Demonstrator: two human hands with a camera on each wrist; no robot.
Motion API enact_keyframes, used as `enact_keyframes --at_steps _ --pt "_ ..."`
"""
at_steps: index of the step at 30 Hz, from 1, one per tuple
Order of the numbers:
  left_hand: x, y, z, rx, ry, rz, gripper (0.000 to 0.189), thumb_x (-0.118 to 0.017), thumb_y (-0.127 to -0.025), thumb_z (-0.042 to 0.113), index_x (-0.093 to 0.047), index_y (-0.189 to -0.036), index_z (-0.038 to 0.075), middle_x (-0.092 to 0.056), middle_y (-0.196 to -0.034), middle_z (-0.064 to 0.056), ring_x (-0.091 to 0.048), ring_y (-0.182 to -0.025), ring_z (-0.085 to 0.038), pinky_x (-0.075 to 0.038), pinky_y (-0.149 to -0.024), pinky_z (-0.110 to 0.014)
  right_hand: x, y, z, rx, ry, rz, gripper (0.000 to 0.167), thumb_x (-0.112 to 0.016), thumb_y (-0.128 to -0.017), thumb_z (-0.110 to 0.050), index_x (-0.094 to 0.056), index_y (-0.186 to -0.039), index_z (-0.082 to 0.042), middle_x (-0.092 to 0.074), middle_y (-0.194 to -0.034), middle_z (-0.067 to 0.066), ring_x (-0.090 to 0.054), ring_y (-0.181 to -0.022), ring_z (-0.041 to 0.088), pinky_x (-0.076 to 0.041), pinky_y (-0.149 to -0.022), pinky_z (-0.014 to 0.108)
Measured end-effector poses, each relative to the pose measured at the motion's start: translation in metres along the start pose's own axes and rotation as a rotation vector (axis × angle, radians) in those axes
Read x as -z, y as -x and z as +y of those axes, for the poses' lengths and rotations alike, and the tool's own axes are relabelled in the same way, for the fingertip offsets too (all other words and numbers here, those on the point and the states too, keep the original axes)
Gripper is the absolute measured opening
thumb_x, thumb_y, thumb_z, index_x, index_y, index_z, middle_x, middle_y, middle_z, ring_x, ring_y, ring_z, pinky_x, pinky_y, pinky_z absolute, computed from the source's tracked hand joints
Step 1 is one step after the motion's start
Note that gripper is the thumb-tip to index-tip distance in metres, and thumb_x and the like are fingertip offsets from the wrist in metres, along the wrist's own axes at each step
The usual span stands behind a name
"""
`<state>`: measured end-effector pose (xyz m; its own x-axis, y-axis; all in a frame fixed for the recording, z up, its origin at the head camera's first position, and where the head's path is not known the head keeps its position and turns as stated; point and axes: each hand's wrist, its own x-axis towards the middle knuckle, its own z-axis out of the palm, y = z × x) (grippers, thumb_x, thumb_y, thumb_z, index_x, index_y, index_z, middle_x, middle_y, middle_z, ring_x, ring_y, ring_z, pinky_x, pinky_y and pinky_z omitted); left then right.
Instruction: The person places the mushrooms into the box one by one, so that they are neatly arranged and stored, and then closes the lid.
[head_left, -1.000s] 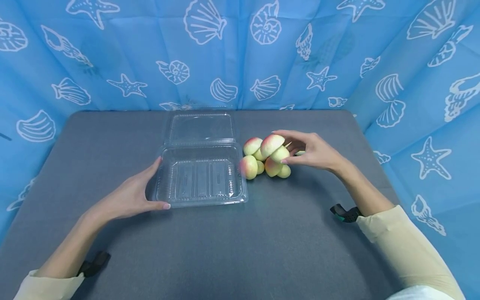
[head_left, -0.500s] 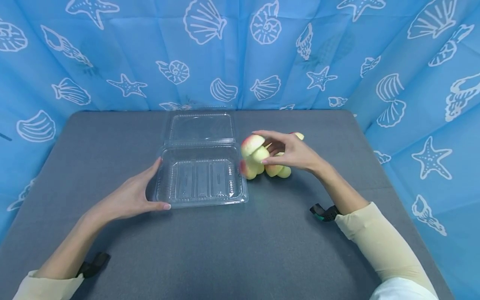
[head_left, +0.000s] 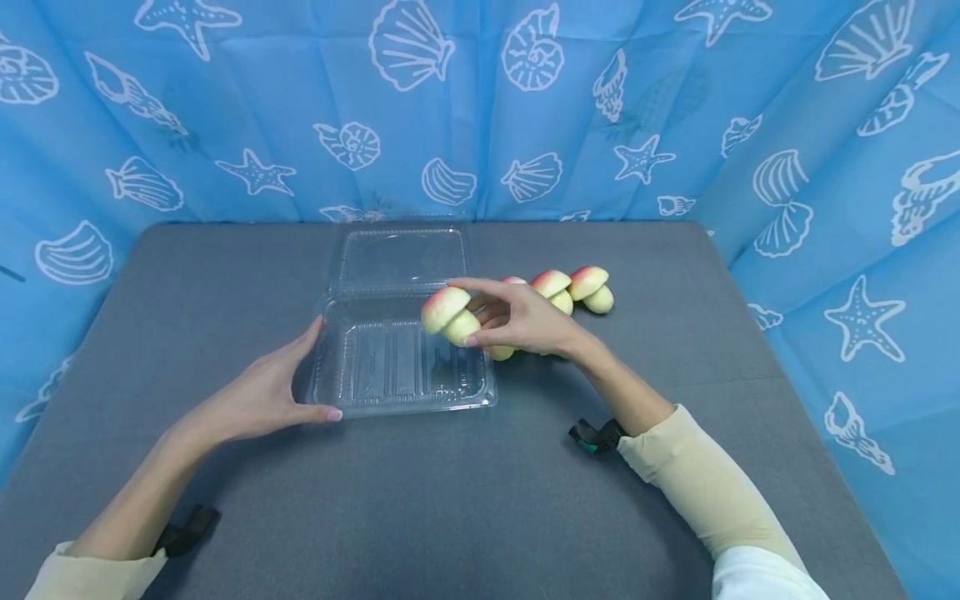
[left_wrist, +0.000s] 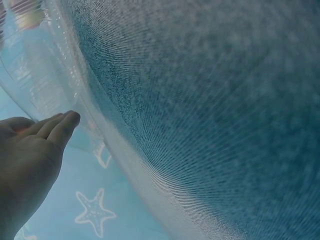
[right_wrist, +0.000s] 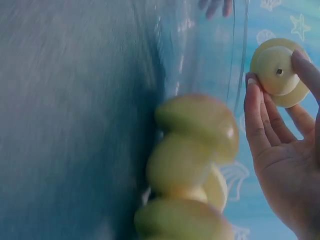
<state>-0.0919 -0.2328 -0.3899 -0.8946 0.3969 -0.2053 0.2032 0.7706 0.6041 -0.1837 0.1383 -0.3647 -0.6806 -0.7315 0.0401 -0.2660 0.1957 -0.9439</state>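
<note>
My right hand (head_left: pixel 528 321) pinches a toy mushroom (head_left: pixel 450 317) with a pale yellow stem and red-tinged cap. It is held over the right part of a clear plastic clamshell box (head_left: pixel 393 358). In the right wrist view, the underside of the held mushroom (right_wrist: pixel 277 70) shows a small dark hole, with thumb and fingers at its sides. My left hand (head_left: pixel 251 387) rests against the box's left side, thumb near the front corner and straight fingers farther back. The left wrist view shows those extended fingers (left_wrist: pixel 60 125) beside the clear plastic.
Several more toy mushrooms (head_left: pixel 591 287) lie to the right of the box, some hidden behind my right hand. The box's lid (head_left: pixel 403 254) is folded back toward the far edge of the grey table (head_left: pixel 465 508). A blue shell-patterned curtain (head_left: pixel 480 108) hangs behind.
My right hand has carried the mushroom left, from above the group to over the box, uncovering mushrooms at the far right. My left hand and the box have stayed put.
</note>
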Motion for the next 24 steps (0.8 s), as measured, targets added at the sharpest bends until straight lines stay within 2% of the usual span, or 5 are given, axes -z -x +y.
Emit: enact_keyframes --at_steps 5,11,18,24 --pt "-0.001 -0.002 0.000 0.015 -0.010 0.000 0.132 -0.082 -0.073 0.058 0.005 -0.160 0.011 -0.009 -0.163 -0.025 -0.018 -0.145 -0.050 -0.022 -0.111 -0.066 -0.014 -0.011 -0.004 -0.026 0.002 0.007 0.072 -0.078 -0.087 -0.008 -0.045 -0.151 -0.016 -0.065 -0.121 0.010 -0.067 -0.103 0.022 -0.055 -0.090 0.034" --pt "-0.002 -0.003 0.000 0.016 -0.017 0.006 0.133 -0.082 -0.072 0.060 0.005 -0.160 0.009 -0.010 -0.163 -0.025 -0.019 -0.144 -0.050 -0.023 -0.111 -0.066 -0.032 -0.028 -0.008 -0.028 0.048 -0.013 0.073 -0.079 -0.086 -0.009 -0.046 -0.150 -0.015 -0.056 -0.138 0.007 -0.064 -0.110 0.017 -0.055 -0.091 0.030" --pt "-0.003 -0.002 -0.001 0.003 -0.035 0.015 0.134 -0.079 -0.072 0.065 0.005 -0.160 0.009 -0.013 -0.162 -0.024 -0.022 -0.143 -0.050 -0.026 -0.110 -0.065 -0.054 -0.040 -0.008 -0.057 0.115 -0.063 0.072 -0.080 -0.085 -0.011 -0.047 -0.149 -0.019 -0.065 -0.124 0.007 -0.070 -0.099 0.013 -0.055 -0.086 0.025" --pt "-0.003 -0.003 0.000 -0.023 -0.035 0.018 0.131 -0.079 -0.074 0.063 0.003 -0.159 0.006 -0.015 -0.161 -0.027 -0.024 -0.142 -0.052 -0.028 -0.108 -0.067 -0.067 -0.048 -0.009 -0.063 0.170 -0.109 0.073 -0.079 -0.087 -0.017 -0.044 -0.152 -0.022 -0.061 -0.133 0.007 -0.069 -0.099 0.011 -0.055 -0.085 0.023"
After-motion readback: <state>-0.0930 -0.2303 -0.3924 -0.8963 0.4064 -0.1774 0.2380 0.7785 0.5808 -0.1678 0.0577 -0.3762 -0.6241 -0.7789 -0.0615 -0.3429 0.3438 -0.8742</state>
